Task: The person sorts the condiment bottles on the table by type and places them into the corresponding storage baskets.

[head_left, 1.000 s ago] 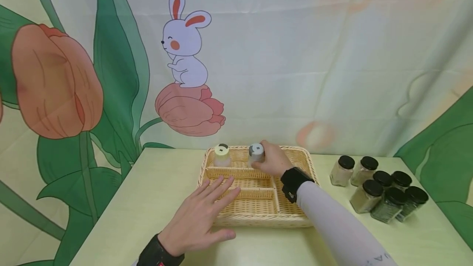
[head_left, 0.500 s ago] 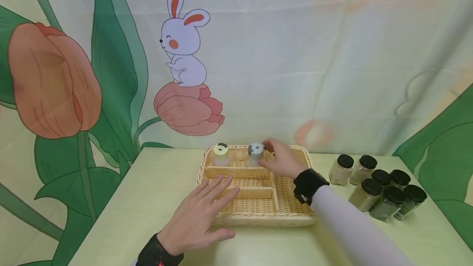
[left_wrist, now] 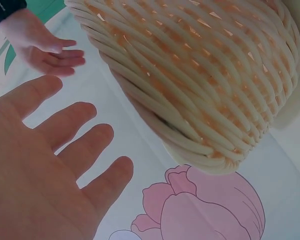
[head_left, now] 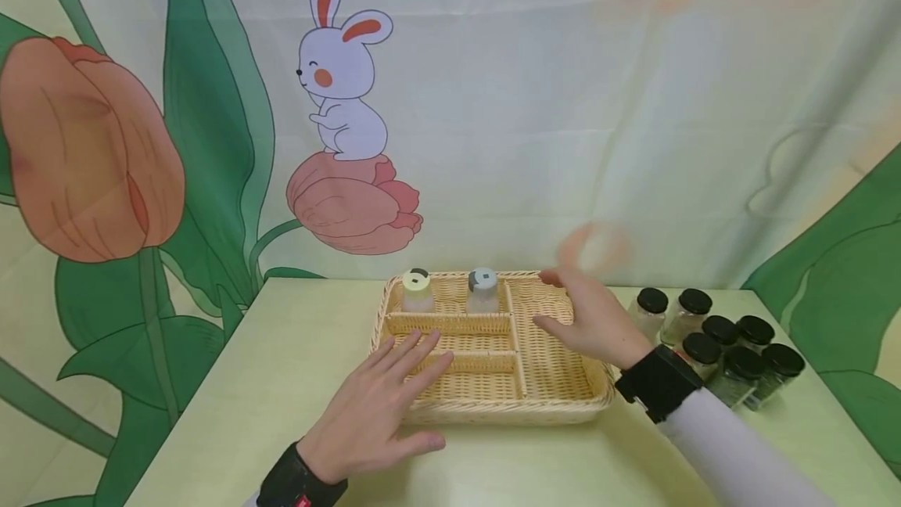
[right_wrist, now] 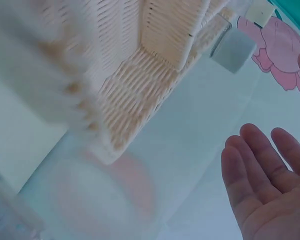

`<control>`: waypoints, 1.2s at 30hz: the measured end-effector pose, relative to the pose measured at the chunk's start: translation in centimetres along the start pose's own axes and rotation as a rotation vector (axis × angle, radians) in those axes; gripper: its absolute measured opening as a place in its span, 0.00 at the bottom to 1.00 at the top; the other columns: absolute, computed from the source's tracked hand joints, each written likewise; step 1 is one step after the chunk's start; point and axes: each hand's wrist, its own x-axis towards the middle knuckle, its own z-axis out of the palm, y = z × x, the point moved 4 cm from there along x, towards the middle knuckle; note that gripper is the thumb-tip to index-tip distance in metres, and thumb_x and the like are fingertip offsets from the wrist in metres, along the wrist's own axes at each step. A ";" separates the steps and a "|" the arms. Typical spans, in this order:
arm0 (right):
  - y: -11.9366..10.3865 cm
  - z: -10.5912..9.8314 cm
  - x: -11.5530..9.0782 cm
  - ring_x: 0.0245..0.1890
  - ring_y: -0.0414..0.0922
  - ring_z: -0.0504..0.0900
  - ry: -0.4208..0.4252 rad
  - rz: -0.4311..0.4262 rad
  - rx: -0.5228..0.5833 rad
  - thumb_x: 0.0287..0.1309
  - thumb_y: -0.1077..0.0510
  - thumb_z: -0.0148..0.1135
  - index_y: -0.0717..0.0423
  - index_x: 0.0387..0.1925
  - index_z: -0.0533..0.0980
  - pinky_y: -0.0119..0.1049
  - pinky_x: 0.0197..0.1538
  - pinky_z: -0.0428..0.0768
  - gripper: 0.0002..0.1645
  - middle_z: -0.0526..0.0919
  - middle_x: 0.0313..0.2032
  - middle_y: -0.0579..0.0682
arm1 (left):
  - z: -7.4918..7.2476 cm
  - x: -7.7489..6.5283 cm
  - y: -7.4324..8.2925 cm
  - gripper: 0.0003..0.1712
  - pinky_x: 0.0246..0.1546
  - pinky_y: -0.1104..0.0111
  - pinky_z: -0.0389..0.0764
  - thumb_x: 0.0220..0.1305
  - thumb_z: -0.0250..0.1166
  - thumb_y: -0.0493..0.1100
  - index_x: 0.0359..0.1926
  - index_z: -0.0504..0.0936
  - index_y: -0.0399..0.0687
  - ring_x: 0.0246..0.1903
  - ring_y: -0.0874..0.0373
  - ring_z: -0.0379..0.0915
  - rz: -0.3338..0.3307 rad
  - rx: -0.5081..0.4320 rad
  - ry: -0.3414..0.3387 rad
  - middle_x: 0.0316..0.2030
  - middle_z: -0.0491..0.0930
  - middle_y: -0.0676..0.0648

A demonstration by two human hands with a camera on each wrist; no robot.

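Hovering with the right hand (head_left: 598, 319) loose, grasping zilch, over to the right of the grey-capped jar (head_left: 482, 294), upright in the wicker basket's back compartment. Got the left hand (head_left: 376, 405) spread and free near the front-left edge.

Pale sleeves (head_left: 739, 444), black wristbands (head_left: 658, 382), left one red-marked.

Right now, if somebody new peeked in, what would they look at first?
Probably the white bunny drawn on the backdrop, sitting on a pink flower. Next, the woven basket in the middle, with a yellow-topped jar and a grey-topped jar in its back-left compartment. Then seven black-lidded jars to its right.
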 end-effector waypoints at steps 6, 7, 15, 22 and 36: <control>0.7 -1.3 -2.8 0.63 0.60 0.79 0.059 0.009 -0.036 0.62 0.51 0.73 0.60 0.68 0.70 0.59 0.62 0.78 0.37 0.79 0.63 0.61 | -0.1 0.0 0.1 0.52 0.73 0.43 0.66 0.64 0.49 0.83 0.80 0.62 0.62 0.77 0.46 0.62 -0.001 0.001 -0.003 0.81 0.56 0.50; 0.8 -1.5 -3.3 0.64 0.60 0.78 0.068 0.004 -0.037 0.62 0.51 0.73 0.60 0.68 0.70 0.58 0.63 0.77 0.37 0.79 0.63 0.61 | -0.1 0.0 0.1 0.52 0.73 0.43 0.66 0.64 0.49 0.82 0.80 0.62 0.62 0.77 0.46 0.62 -0.001 0.002 -0.005 0.81 0.56 0.50; 2.0 -2.1 -7.0 0.60 0.58 0.79 0.140 -0.032 -0.144 0.57 0.50 0.77 0.62 0.65 0.73 0.57 0.58 0.78 0.39 0.79 0.59 0.58 | -0.1 0.1 0.1 0.51 0.73 0.43 0.66 0.64 0.50 0.82 0.80 0.63 0.62 0.77 0.45 0.62 -0.003 -0.004 -0.014 0.81 0.57 0.50; 2.8 -2.9 -9.6 0.56 0.58 0.79 0.189 -0.037 -0.234 0.50 0.48 0.81 0.62 0.63 0.75 0.58 0.57 0.75 0.42 0.77 0.63 0.61 | -0.1 0.0 0.2 0.52 0.71 0.41 0.68 0.64 0.51 0.82 0.79 0.64 0.60 0.76 0.44 0.64 0.026 0.001 0.014 0.80 0.58 0.48; 5.7 -4.8 -14.0 0.61 0.65 0.73 0.269 0.021 -0.252 0.41 0.51 0.84 0.64 0.62 0.76 0.63 0.57 0.69 0.46 0.76 0.63 0.65 | -0.1 0.1 0.2 0.53 0.72 0.41 0.67 0.63 0.49 0.83 0.79 0.64 0.61 0.75 0.43 0.64 0.021 0.019 0.008 0.80 0.60 0.47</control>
